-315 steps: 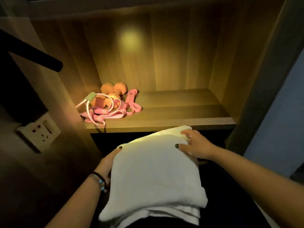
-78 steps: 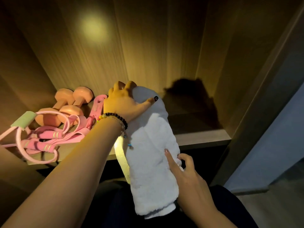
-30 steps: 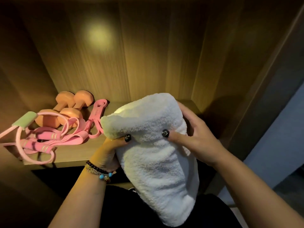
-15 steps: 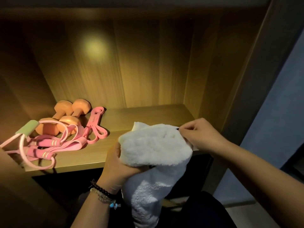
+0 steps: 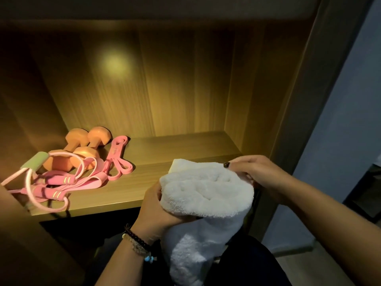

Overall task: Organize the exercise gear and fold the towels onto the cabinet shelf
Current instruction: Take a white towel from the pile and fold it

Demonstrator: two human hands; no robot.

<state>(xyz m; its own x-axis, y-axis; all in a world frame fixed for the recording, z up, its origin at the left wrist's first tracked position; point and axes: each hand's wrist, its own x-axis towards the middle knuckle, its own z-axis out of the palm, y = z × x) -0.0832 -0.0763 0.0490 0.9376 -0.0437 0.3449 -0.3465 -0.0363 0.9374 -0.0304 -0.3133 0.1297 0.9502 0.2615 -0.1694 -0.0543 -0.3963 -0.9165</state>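
A white towel [image 5: 206, 193], partly folded over, is held at the near right edge of the wooden cabinet shelf [image 5: 165, 153], its top bundle level with the shelf front and its lower end hanging down below. The left hand [image 5: 156, 211] grips it from the left and underneath, fingers curled round the fold. The right hand [image 5: 261, 174] pinches its far right corner. On the left of the shelf lie two orange dumbbells [image 5: 82, 147], a pink resistance band [image 5: 117, 159] just beside them, and a pink jump rope [image 5: 51, 182] tangled in front.
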